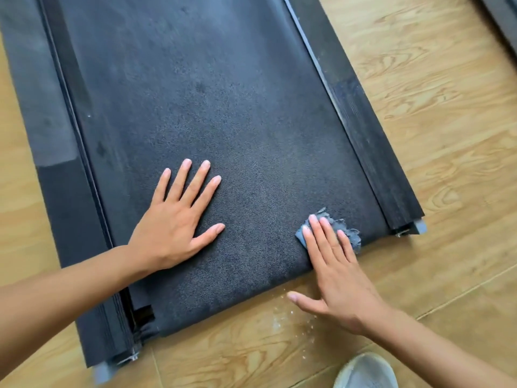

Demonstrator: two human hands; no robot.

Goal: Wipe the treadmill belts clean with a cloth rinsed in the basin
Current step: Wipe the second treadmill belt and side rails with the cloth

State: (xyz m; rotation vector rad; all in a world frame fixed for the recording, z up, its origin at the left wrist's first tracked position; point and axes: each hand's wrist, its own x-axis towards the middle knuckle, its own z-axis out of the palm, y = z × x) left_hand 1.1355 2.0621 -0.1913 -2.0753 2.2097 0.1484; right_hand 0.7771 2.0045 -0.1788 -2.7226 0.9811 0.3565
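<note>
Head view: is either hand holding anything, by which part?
Nothing is gripped. The right hand presses the frayed blue-grey cloth onto the black treadmill belt with straight fingers; the left hand lies flat on it.

Under me lies a floor (436, 141) of pale tan planks with a bold, swirling wood grain, matt under soft, even light. The same wood shows on my left side too. A thin seam (458, 299) runs slantwise between planks at my right. White specks (291, 317) lie scattered on the wood close to me. In the far right corner a dark edge (500, 21) crosses the floor; I cannot tell what it belongs to.
</note>
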